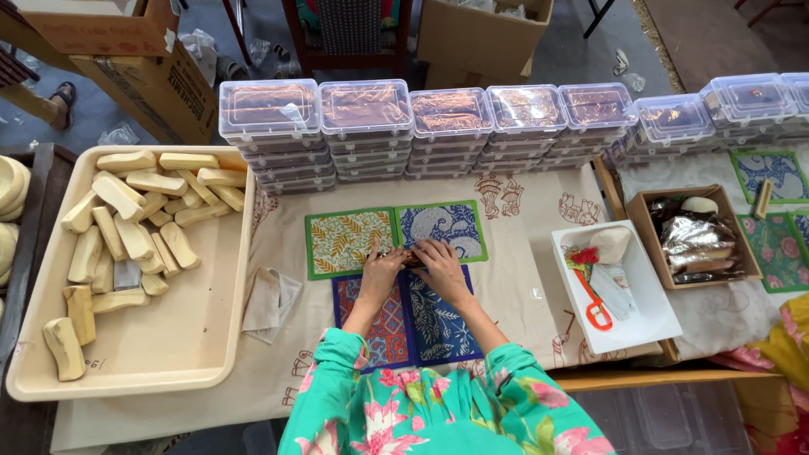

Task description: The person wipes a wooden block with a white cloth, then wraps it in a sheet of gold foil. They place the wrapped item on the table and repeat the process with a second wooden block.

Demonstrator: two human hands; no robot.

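My left hand [381,271] and my right hand [438,263] meet over the middle of four printed cloth squares laid two by two. Both press on a small object [406,253] that is mostly hidden under my fingers. The far squares are a green-edged yellow leaf print [345,238] and a green-edged blue print [447,223]. The near ones are a blue and red print [389,324] and a dark blue leaf print [438,324]. My sleeves are green with pink flowers.
A cream tray [168,337] at left holds several pale wooden blocks. Stacks of clear lidded boxes [421,126] line the far side. At right stand a white tray [640,320] with orange scissors [595,307] and a cardboard box [645,221] of foil-wrapped pieces. A folded cloth [270,302] lies by the tray.
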